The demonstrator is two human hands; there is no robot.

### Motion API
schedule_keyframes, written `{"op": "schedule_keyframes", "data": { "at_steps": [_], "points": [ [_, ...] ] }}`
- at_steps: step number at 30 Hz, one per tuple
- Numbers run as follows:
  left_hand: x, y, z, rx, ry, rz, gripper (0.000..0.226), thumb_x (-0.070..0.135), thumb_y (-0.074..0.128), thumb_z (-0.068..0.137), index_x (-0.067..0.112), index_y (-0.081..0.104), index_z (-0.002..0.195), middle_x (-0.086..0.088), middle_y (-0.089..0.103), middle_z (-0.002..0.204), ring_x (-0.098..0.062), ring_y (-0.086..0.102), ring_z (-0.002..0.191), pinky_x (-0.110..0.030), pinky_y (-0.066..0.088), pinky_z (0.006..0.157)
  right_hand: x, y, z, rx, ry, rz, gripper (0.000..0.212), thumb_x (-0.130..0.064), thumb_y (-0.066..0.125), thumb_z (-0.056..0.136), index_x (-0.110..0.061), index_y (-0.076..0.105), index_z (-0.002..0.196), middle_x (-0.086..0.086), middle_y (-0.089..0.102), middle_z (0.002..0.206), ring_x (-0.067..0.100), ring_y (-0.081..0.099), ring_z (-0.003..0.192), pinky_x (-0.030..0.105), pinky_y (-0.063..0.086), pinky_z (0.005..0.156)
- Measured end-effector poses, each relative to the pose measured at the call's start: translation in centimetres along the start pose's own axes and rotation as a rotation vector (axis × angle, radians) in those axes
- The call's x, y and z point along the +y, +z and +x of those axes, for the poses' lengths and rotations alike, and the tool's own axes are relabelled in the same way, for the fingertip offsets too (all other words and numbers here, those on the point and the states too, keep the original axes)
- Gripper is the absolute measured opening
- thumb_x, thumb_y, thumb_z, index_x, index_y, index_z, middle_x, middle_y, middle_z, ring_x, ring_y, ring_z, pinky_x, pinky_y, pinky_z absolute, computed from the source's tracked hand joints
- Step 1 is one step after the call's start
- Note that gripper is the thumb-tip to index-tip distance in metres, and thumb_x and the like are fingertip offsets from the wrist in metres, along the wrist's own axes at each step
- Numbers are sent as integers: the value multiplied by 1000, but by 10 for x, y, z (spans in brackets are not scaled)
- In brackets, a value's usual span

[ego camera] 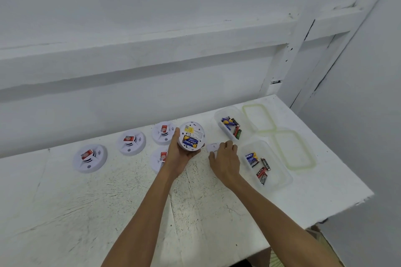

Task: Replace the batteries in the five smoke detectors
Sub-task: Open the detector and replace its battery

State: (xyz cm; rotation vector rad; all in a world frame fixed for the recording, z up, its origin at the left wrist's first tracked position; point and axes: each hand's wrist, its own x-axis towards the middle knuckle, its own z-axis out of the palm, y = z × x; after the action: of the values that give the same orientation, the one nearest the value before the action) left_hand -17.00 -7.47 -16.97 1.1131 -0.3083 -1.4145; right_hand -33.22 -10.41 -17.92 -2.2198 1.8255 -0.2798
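Two bare forearms reach from the bottom edge over a scuffed white table (108, 212). The left hand (176, 154) is closed around a white smoke detector (191, 136), lifted clear of the table and tilted with its underside toward the camera. The battery bay is uncovered; blue-and-yellow batteries (190, 140) sit in it, with a yellow label above them. The thumb lies along the detector's left rim, the remaining fingers cup it from below.

The right hand (224, 159) is lowered to the table just right of the detector, palm down, fingertips curled onto a small white battery cover (212, 147). Whether the cover is pinched or only touched cannot be told.

Four further smoke detectors rest face up on the table, each with a red tag: one far left (90, 158), one beside it (131, 142), one behind the left hand (163, 133), and one partly hidden under the left wrist (159, 159).

To the right stand two clear plastic containers. The far container (219, 115) and the near container (282, 180) each hold loose batteries in mixed blue, black and red. Two green-rimmed lids (259, 117) (294, 149) lie flat beside them, toward the table's right edge.
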Motion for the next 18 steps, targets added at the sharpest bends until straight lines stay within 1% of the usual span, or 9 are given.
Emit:
{"op": "schedule_keyframes", "data": {
  "at_steps": [2, 5, 7, 9, 10, 11, 13, 16, 18],
  "points": [
    [0, 0, 1, -5, 0, -21, 56, 55, 31, 108, 19, 56, 142, -11, 74, 124, -33, 69, 112, -51, 50, 106, 1, -2, 3, 23, -2, 102, 37, -30, 45, 102, -5, 54, 129, 11, 46, 133, 26, 43, 121, 35, 53, 81],
    [-2, 3, 0, -10, 1, -40, 58, 56, 34, 107, 18, 56, 144, -15, 71, 131, -35, 68, 117, -52, 54, 103, 1, -5, 12, 46, 17, 416, 31, -25, 47, 102, -11, 60, 126, 8, 54, 132, 24, 52, 119, 33, 49, 90],
    [-2, 5, -1, -24, -2, -48, 59, 57, 34, 106, 17, 57, 143, -18, 67, 136, -39, 64, 123, -49, 60, 95, -1, -11, 18, 24, 55, 611, 30, -26, 47, 103, -12, 65, 123, 4, 63, 126, 16, 60, 105, 26, 48, 87],
    [-2, 8, -2, -50, -8, -53, 60, 56, 34, 107, 14, 57, 142, -20, 65, 138, -39, 65, 122, -49, 61, 93, -5, -20, 22, -16, 69, 751, 31, -31, 50, 102, -15, 66, 124, -3, 67, 121, 7, 61, 96, 18, 47, 81],
    [-2, 9, -3, -58, -19, -46, 59, 57, 34, 107, 14, 58, 141, -21, 66, 137, -38, 68, 118, -49, 61, 93, -6, -22, 23, -29, 64, 823, 32, -33, 52, 102, -17, 66, 126, -6, 68, 120, 6, 62, 96, 19, 51, 81],
    [-2, 11, -4, -67, -36, -33, 58, 57, 32, 107, 15, 60, 137, -20, 68, 134, -35, 72, 112, -48, 61, 92, -8, -24, 25, -36, 58, 886, 33, -35, 54, 101, -19, 64, 128, -8, 68, 118, 6, 63, 98, 25, 57, 82],
    [-3, 12, -4, -87, -78, 2, 57, 58, 29, 107, 18, 64, 129, -15, 75, 122, -31, 77, 101, -44, 65, 85, -10, -28, 27, -66, 44, 961, 35, -36, 58, 99, -22, 62, 131, -9, 66, 115, 8, 65, 100, 33, 61, 83],
    [-6, 10, -3, -121, -118, 80, 60, 61, 29, 107, 18, 64, 130, -14, 77, 118, -31, 77, 99, -41, 66, 75, -9, -28, 29, -106, -9, 928, 36, -36, 62, 97, -24, 61, 130, -9, 67, 112, 7, 66, 97, 27, 61, 79],
    [-7, 9, -2, -121, -127, 155, 63, 62, 28, 106, 17, 67, 126, -15, 78, 112, -31, 78, 88, -32, 62, 59, -6, -28, 28, -119, -31, 938, 31, -34, 62, 97, -27, 62, 127, -9, 69, 109, 6, 68, 95, 25, 61, 77]
  ]
}}
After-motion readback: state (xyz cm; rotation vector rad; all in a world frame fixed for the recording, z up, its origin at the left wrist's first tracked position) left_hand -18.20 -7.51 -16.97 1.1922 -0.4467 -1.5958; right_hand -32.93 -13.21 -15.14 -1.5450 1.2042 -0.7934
